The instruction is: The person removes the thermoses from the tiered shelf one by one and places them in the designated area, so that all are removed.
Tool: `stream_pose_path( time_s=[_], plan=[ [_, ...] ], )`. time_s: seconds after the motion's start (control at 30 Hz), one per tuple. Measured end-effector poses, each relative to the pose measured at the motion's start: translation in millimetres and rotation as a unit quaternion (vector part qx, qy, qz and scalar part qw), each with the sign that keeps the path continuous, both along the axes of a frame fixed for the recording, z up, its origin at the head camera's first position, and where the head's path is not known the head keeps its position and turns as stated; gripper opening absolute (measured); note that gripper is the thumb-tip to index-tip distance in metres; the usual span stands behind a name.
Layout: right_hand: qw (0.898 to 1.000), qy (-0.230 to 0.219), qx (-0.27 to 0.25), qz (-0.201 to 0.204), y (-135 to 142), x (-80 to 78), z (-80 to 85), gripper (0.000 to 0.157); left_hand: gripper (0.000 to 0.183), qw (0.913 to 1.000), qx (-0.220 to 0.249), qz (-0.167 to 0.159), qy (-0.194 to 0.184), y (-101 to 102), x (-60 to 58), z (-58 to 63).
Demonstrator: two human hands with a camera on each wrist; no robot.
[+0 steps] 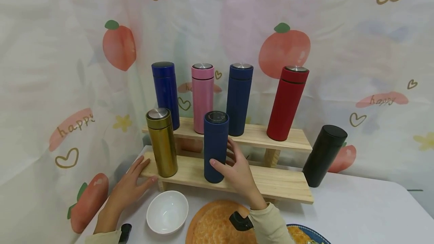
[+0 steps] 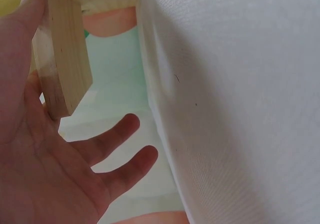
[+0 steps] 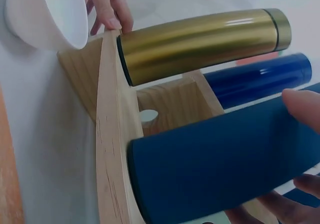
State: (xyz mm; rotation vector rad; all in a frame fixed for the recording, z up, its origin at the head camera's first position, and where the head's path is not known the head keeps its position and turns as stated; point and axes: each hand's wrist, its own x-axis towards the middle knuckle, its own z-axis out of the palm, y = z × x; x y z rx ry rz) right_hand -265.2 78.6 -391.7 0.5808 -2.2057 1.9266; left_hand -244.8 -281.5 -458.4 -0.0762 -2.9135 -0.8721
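Observation:
My right hand (image 1: 239, 168) grips a dark navy thermos flask (image 1: 216, 142), with the thumb on its front and the fingers round its right side. That flask's base is at the lower board of a two-tier wooden shelf (image 1: 271, 182); the right wrist view shows its bottom edge right at the board. At the shelf's left end, my left hand (image 1: 127, 187) holds the board, thumb and forefinger on either side of the wood (image 2: 70, 54), other fingers extended. Between the hands a gold thermos flask (image 1: 162, 144) stands on the same board.
On the upper board stand a glossy blue flask (image 1: 165, 97), a pink flask (image 1: 202, 101), a navy flask (image 1: 240, 101) and a red flask (image 1: 287, 104). A black flask (image 1: 323, 157) is right of the shelf. In front are a white bowl (image 1: 167, 212), a round bread-patterned mat (image 1: 217, 223) and a blue-rimmed plate (image 1: 313, 232).

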Motion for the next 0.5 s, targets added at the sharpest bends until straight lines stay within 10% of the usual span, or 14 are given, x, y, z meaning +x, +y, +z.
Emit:
stream_pose_path(
  time_s=[0.5],
  plan=[
    [0.999, -0.001, -0.009, -0.046, -12.3, 0.1, -0.2, 0.083, 0.093, 1.0000, 0.003, 0.003, -0.004, 1.1, -0.4, -0.6]
  ],
)
